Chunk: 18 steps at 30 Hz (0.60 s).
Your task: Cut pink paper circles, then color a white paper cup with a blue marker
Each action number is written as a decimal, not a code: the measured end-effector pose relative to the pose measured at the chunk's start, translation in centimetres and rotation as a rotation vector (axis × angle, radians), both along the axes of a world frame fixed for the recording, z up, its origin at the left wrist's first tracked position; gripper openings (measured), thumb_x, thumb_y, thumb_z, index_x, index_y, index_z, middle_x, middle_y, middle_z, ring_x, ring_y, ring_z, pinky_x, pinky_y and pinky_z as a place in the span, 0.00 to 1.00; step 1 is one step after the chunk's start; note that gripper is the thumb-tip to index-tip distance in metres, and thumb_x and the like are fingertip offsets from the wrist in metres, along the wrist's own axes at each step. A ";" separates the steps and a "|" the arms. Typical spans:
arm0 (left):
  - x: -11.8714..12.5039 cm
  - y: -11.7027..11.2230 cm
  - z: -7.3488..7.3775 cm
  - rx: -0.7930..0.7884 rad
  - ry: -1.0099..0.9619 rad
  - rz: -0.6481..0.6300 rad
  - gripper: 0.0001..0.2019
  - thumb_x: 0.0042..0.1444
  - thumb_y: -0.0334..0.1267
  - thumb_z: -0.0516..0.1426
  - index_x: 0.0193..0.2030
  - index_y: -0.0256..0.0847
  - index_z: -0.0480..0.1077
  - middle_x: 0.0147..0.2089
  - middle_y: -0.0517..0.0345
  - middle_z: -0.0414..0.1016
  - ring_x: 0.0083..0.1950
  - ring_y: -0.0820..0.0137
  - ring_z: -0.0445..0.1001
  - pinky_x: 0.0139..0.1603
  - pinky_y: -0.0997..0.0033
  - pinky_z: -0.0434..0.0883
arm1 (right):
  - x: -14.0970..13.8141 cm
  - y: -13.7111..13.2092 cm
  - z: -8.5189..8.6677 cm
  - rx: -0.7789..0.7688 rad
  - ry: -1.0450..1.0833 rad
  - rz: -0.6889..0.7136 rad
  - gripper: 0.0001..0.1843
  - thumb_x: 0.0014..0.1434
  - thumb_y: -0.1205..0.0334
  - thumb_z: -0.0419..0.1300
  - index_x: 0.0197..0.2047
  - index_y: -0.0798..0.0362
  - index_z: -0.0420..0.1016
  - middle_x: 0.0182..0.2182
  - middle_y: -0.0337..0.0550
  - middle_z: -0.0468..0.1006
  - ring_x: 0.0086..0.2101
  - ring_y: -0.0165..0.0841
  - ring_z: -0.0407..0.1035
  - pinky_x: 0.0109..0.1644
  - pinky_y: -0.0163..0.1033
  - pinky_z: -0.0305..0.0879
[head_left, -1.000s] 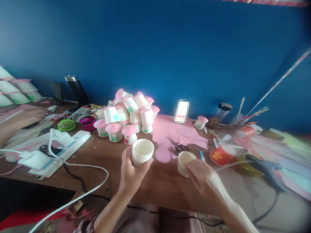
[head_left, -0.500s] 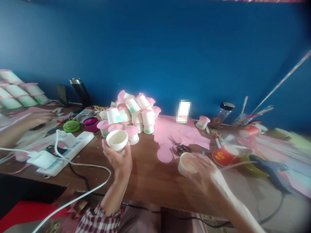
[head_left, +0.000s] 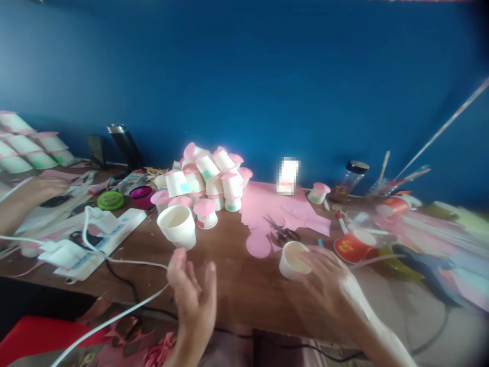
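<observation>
Left hand [head_left: 192, 290] spread, thumb apart; cup stack [head_left: 178, 228] stood just beyond fingertips. Right hand [head_left: 324, 271] pinched single cup [head_left: 287, 264] near rim; scissors [head_left: 283, 233] lay beyond fingers.

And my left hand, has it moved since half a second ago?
Yes. Your left hand has drawn back toward you: about level with the pink paper circle before, it is now nearer the front edge of the table.

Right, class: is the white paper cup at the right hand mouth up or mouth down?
Mouth up: the white paper cup shows its open rim and inside from above, with the right hand at its edge.
</observation>
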<state>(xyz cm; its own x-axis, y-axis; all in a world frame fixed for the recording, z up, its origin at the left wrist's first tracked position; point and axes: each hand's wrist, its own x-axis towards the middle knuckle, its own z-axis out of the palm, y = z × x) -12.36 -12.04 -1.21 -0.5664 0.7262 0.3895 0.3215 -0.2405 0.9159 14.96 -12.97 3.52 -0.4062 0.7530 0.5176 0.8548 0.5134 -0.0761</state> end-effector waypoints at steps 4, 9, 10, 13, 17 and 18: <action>-0.8 0.8 -0.7 -0.198 0.164 -0.228 0.25 0.54 0.45 0.55 0.58 0.42 0.61 0.59 0.45 0.59 0.59 0.59 0.63 0.60 0.54 0.62 | 0.2 -0.2 -0.1 0.007 0.011 0.000 0.16 0.58 0.62 0.57 0.50 0.54 0.68 0.44 0.51 0.75 0.48 0.45 0.66 0.49 0.52 0.66; -3.2 4.0 -0.8 -0.334 0.136 -0.087 0.34 0.52 0.49 0.56 0.63 0.36 0.56 0.60 0.40 0.59 0.59 0.57 0.63 0.59 0.55 0.62 | 0.2 -0.8 0.1 0.011 0.047 0.003 0.16 0.58 0.62 0.57 0.50 0.54 0.70 0.44 0.51 0.76 0.48 0.44 0.67 0.49 0.50 0.67; -3.5 4.2 -0.9 -0.346 0.133 -0.065 0.34 0.51 0.49 0.56 0.63 0.35 0.55 0.60 0.40 0.59 0.59 0.57 0.63 0.59 0.56 0.63 | 0.2 -0.9 0.1 0.007 0.050 0.009 0.16 0.58 0.62 0.57 0.50 0.54 0.70 0.43 0.50 0.76 0.48 0.44 0.67 0.49 0.49 0.67; -4.1 4.8 -1.4 -0.373 0.141 0.019 0.35 0.51 0.50 0.56 0.62 0.33 0.56 0.60 0.37 0.58 0.58 0.56 0.64 0.58 0.55 0.63 | 0.2 -1.0 0.3 -0.005 0.057 0.028 0.17 0.58 0.61 0.57 0.51 0.54 0.69 0.43 0.50 0.77 0.48 0.44 0.67 0.49 0.49 0.68; -4.7 5.8 -1.3 -0.397 0.109 0.103 0.41 0.50 0.50 0.56 0.66 0.30 0.48 0.65 0.30 0.49 0.61 0.50 0.60 0.58 0.50 0.62 | 0.0 -1.0 0.4 0.000 0.052 0.035 0.17 0.58 0.62 0.57 0.51 0.54 0.69 0.44 0.51 0.76 0.48 0.44 0.67 0.49 0.49 0.68; -4.7 6.0 -1.1 -0.412 0.112 0.116 0.41 0.50 0.50 0.56 0.66 0.28 0.47 0.66 0.29 0.45 0.64 0.47 0.55 0.60 0.49 0.59 | -0.1 -0.9 0.4 0.006 0.050 0.033 0.17 0.58 0.62 0.57 0.51 0.54 0.70 0.44 0.51 0.76 0.48 0.43 0.67 0.49 0.49 0.68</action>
